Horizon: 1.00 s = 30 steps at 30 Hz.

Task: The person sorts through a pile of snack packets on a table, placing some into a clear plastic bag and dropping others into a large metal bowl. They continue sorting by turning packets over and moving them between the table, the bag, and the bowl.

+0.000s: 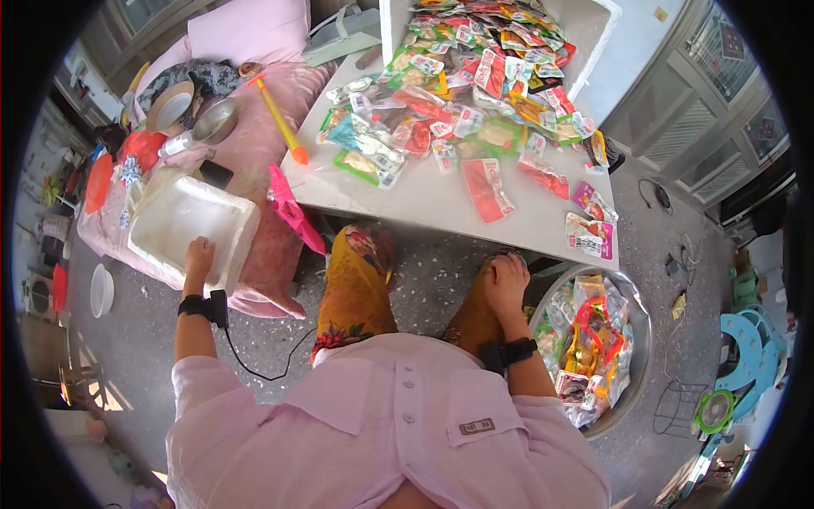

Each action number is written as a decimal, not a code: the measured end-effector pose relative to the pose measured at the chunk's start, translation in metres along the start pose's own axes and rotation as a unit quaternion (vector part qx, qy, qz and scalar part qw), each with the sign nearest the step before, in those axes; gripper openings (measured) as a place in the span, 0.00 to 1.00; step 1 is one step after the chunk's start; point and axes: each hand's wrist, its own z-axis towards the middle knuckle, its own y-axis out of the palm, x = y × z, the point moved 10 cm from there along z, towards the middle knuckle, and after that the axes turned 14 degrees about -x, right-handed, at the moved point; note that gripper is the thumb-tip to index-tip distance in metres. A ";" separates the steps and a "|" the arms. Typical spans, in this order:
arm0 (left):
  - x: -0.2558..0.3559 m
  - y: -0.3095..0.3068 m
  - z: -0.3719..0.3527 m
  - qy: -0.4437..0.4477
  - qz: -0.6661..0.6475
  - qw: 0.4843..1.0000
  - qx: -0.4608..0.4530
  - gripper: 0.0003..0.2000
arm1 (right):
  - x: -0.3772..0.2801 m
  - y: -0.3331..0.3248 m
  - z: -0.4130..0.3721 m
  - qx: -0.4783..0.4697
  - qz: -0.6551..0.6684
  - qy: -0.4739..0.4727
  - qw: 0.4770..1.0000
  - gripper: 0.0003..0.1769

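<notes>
My left hand (200, 257) is closed over the white foam box (174, 222) on the pink-covered seat; whether it grips anything there is too small to tell. My right hand (507, 282) rests on my right knee, fingers curled down over it, holding nothing I can see. Many sealed food packets (487, 188) are spread over the white table (373, 202) ahead, heaped toward a large foam box (593, 42) at its back. Beside my right leg, below the table edge, a round metal basin (642, 339) holds more packets.
A pink bag (292, 209) hangs at the table's left edge, below a yellow stick (278, 117). Metal bowl (215, 121) and dark phone (216, 174) lie on the pink cover (254, 51). A green fan (715, 411) stands at right on the floor.
</notes>
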 end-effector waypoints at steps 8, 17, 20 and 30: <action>-0.018 -0.010 0.010 -0.002 -0.016 0.999 0.051 0.10 | -0.001 0.000 0.001 -0.003 0.004 0.005 1.000 0.07; -0.004 -0.057 -0.004 -0.022 -0.100 0.983 0.153 0.09 | -0.002 -0.001 0.000 -0.004 0.005 0.001 1.000 0.07; 0.060 -0.099 -0.034 0.004 -0.159 0.967 0.199 0.07 | -0.002 -0.002 0.000 0.000 0.032 -0.001 1.000 0.07; 0.301 -0.008 -0.058 0.241 -0.411 0.879 -0.031 0.04 | -0.049 0.036 0.036 -0.140 0.529 0.042 0.836 0.06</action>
